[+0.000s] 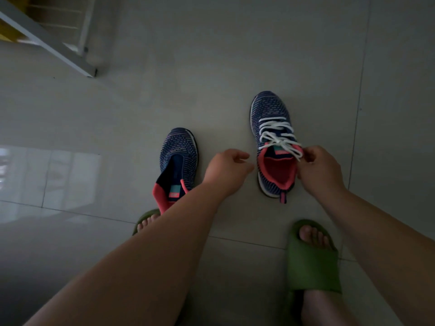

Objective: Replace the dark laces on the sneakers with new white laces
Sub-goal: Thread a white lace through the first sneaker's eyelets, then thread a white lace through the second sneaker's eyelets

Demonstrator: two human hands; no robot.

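A: Listing hands first. Our right hand (316, 167): fingers curled, pinching the white lace (279, 135) at the near end of its bow, beside the collar of the right sneaker (274, 147).

B: And our left hand (227, 169)?

A: Fingers loosely curled, nothing in them. It hangs over the floor (211, 55) between the two shoes, touching neither as far as we can tell.

B: We count sneakers next.

A: Two, navy knit with coral lining, both standing on the floor, toes pointing away from us. The right sneaker is laced in white up to the top. The left sneaker (177, 161) shows no lace at all; our left forearm crosses its heel.

B: Laces?

A: One white lace visible, on the right sneaker.

B: Other items?

A: Two green slides, on our feet: right slide (313, 257), and left slide (144, 218) mostly hidden behind the forearm. One white metal frame (47, 41), far left corner.
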